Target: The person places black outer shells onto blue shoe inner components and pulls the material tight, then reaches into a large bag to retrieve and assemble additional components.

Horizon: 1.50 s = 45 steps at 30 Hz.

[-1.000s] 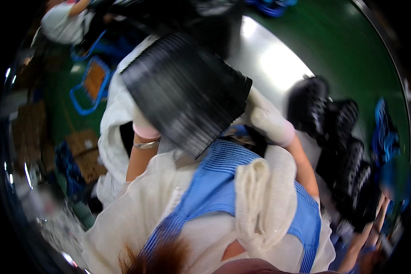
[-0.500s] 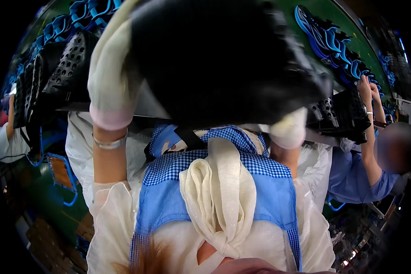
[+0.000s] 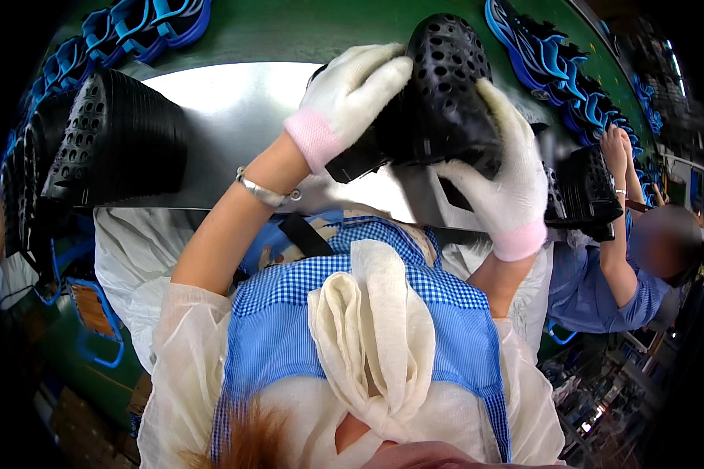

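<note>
A black, rounded piece with many holes [image 3: 450,86], perhaps the end of a nested stack, stands over the metal plate, ahead and right of my middle. My left hand [image 3: 352,98], in a white glove with a pink cuff, grips its left side, fingers lying together over the dark edge. Around its right side curves my right hand [image 3: 508,168], gloved alike, with the thumb reaching under the near end. Part of the dark mass is hidden behind my left hand. Its exact kind cannot be made out.
A shiny metal plate [image 3: 235,102] covers the surface before me. Nested black perforated pieces [image 3: 133,137] stand at left, with others [image 3: 590,187] at right. Blue-and-black shoes [image 3: 540,55] line the green table [image 3: 289,31]. A person [image 3: 614,266] works at right.
The large black mass, blurred and raised before me, has come down and to the right, uncovering the metal plate. My left hand has moved right with it; both hands are still on it.
</note>
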### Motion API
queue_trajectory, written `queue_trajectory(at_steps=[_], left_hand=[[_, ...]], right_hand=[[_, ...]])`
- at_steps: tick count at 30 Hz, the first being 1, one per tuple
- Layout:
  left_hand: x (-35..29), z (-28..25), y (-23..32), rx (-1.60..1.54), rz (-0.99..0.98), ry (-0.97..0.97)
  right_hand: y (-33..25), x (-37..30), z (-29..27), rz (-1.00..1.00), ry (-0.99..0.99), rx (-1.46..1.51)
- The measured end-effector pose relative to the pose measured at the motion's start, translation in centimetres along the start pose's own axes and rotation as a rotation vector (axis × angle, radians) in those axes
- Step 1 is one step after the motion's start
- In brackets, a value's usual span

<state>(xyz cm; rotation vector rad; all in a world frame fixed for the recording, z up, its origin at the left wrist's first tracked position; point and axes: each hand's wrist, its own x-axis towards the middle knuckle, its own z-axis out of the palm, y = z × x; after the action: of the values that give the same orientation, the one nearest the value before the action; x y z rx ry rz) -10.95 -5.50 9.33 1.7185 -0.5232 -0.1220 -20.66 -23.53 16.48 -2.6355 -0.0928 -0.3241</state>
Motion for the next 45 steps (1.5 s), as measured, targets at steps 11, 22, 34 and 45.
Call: queue_trajectory(at_steps=[11, 22, 34, 45], left_hand=[[-0.9, -1.3, 0.8, 0.142, 0.141, -0.009], [-16.0, -11.5, 0.4, 0.13, -0.311, 0.391], [-56.2, -17.9, -4.6, 0.15, -1.277, 1.673], [-57.2, -12.8, -7.7, 0.134, -1.492, 1.049]], right_hand=[[0.4, -0.2, -1.2, -0.067, 0.072, 0.065], [-6.9, 0.6, 0.3, -0.826, -0.312, 0.451], [-10.7, 0.8, 12.5, -0.438, -1.071, 0.586], [-7.7, -1.0, 19.9, 0.1, -1.056, 0.725]])
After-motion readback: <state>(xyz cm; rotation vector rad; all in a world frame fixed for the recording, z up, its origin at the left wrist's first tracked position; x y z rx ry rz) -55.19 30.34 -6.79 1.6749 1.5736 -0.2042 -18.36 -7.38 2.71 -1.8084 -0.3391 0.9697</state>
